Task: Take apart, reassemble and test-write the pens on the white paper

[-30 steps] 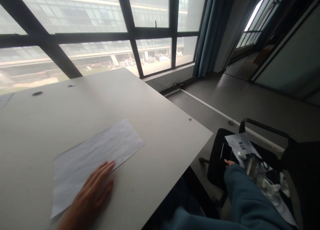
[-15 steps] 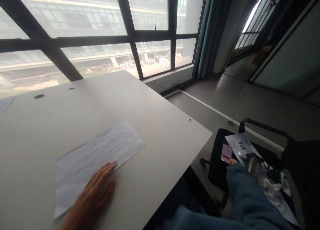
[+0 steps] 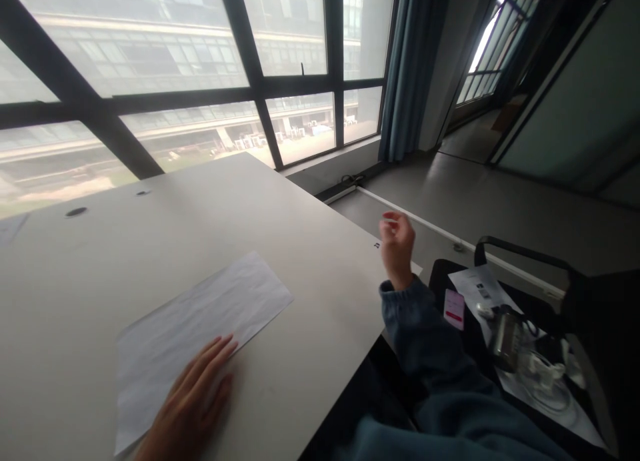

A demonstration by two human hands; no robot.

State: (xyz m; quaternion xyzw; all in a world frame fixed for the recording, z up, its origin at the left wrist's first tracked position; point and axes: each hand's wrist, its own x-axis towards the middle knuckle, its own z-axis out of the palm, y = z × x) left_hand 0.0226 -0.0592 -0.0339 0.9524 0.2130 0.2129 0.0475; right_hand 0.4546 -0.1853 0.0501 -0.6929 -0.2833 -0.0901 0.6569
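1. White paper (image 3: 210, 314) lies beneath and beyond your left hand (image 3: 193, 394), flat and unclenched at its near edge.
2. Your blurred right hand (image 3: 397, 244) curls over the desk (image 3: 320, 267) edge; I can't tell whether fingertips meet.
3. Between your hands, the desk is open.

White table (image 3: 325, 247), a creased paper sheet (image 3: 200, 314) on it, another sheet (image 3: 10, 228) far left

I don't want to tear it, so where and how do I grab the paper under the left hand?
Probably pinch the paper by its right corner, from the right: it lies flat, that corner uncovered, while the left hand covers part of the near edge.
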